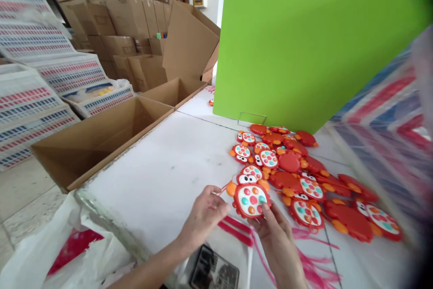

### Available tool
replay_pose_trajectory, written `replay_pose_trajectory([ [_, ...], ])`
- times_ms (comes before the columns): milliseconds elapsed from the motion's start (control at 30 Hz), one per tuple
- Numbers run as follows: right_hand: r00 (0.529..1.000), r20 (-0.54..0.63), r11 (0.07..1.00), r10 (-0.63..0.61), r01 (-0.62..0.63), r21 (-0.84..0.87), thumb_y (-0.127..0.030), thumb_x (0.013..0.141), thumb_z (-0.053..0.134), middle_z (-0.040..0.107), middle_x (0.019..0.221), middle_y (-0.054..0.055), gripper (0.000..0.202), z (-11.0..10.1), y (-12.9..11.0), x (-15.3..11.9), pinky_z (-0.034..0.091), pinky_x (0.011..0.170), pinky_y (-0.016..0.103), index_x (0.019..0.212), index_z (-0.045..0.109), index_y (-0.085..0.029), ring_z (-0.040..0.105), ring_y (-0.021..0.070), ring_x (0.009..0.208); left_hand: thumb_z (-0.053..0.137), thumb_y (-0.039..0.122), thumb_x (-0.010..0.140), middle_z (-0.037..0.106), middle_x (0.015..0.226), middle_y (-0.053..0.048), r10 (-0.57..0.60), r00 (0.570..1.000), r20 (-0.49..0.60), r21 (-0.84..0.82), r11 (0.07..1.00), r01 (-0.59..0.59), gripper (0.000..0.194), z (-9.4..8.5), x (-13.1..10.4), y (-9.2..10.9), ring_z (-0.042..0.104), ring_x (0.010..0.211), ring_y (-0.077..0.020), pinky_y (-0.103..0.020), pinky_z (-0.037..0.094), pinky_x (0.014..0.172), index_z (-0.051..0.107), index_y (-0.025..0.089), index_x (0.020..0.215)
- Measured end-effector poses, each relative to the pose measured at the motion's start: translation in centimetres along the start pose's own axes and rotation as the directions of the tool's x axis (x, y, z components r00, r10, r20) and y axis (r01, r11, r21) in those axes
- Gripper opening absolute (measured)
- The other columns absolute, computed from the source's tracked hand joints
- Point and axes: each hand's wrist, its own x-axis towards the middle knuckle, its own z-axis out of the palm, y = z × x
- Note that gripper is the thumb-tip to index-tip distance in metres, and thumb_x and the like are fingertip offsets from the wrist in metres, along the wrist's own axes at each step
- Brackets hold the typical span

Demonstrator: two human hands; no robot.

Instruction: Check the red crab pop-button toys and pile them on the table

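Observation:
A red crab-shaped toy (251, 199) with a white face, coloured round buttons and two bulging eyes is in my right hand (275, 235), its thumb on the toy's lower right edge. My left hand (207, 214) is to the left of the toy, fingers pinched on a thin red cord (223, 188) that runs to its upper left side. Just behind and to the right lies a pile of similar crab toys (289, 161), some face up and some with their plain red backs showing. Pink strands (314, 262) lie on the white table near my right wrist.
A tall green panel (304, 45) stands upright behind the pile. Open cardboard boxes (111, 131) line the table's left edge. Striped plastic crates (34, 113) are stacked at far left, with more cartons (128, 14) behind. A clear bag (216, 266) with a dark item lies at the front.

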Motion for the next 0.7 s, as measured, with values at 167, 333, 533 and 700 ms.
replay_pose_trajectory([
  [167, 0.996, 0.079, 0.998, 0.035, -0.031, -0.051, -0.038, 0.067, 0.075, 0.070, 0.103, 0.003, 0.041, 0.7, 2.0, -1.6, 0.052, 0.083, 0.034, 0.104, 0.063, -0.025, 0.065, 0.0220, 0.095, 0.073, 0.039, 0.070, 0.063, 0.101, -0.010, -0.030, 0.997, 0.070, -0.252, 0.967, 0.046, 0.056, 1.8, -0.3, -1.6, 0.059, 0.093, -0.0238, -0.032, 0.047, 0.081, 0.045, 0.017, 0.112],
  [333, 0.990, -0.003, 0.983, 0.141, -0.140, -0.114, -0.048, 0.070, 0.071, 0.069, 0.108, 0.008, 0.052, -0.1, 2.6, -2.4, 0.055, 0.070, 0.033, 0.112, 0.060, -0.020, 0.065, 0.0261, 0.095, 0.070, 0.034, 0.074, 0.063, 0.099, -0.008, -0.006, 0.990, 0.139, -0.219, 0.975, 0.037, 0.039, 1.0, -0.3, -2.3, 0.058, 0.092, -0.0223, -0.029, 0.048, 0.081, 0.053, 0.016, 0.104],
  [533, 0.999, -0.041, 0.994, 0.028, -0.032, -0.102, -0.055, 0.074, 0.062, 0.067, 0.112, 0.007, 0.051, 1.2, 2.6, -3.0, 0.055, 0.070, 0.032, 0.113, 0.057, -0.023, 0.063, 0.0258, 0.099, 0.072, 0.037, 0.073, 0.062, 0.104, -0.009, -0.031, 0.983, 0.178, -0.315, 0.945, 0.087, 0.046, 0.6, -0.5, -3.0, 0.059, 0.095, -0.0234, -0.032, 0.048, 0.084, 0.052, 0.015, 0.108],
  [700, 0.994, -0.003, 0.937, -0.111, 0.103, -0.335, -0.044, 0.062, 0.077, 0.070, 0.101, 0.005, 0.057, 1.5, 2.6, -3.7, 0.052, 0.078, 0.032, 0.110, 0.056, -0.022, 0.064, 0.0244, 0.094, 0.070, 0.044, 0.074, 0.062, 0.105, -0.011, -0.063, 0.986, 0.152, -0.289, 0.951, 0.105, 0.047, 0.4, -0.7, -2.4, 0.057, 0.102, -0.0260, -0.033, 0.046, 0.088, 0.056, 0.015, 0.107],
])
